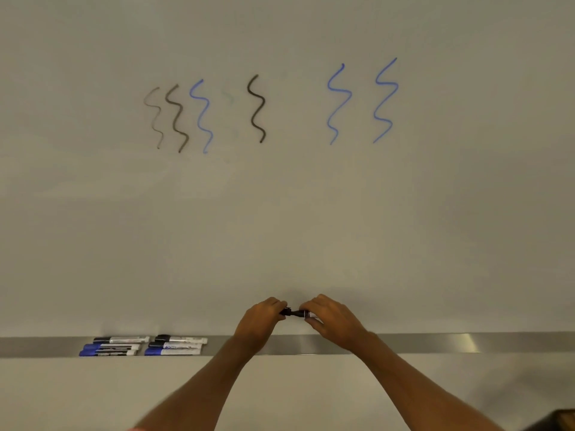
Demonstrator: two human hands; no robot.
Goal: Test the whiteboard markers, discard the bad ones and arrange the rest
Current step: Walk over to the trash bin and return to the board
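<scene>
Both hands hold one black marker [295,313] between them: the left hand [261,321] pinches its cap end, the right hand [333,321] grips the barrel. A skewed cap could leave it drying out.

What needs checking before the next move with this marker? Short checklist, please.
1. Grip: left hand and right hand both hold the black marker, one at each end: ok.
2. Cap on or off: cannot tell, fingers cover the joint.
3. Bare whiteboard for a test stroke, right of the blue squiggles: ok.
4. Other markers lie in two groups on the tray, away from the hands: ok.
5. Discard bin: cannot tell, only a dark object shows at the lower right corner.
</scene>
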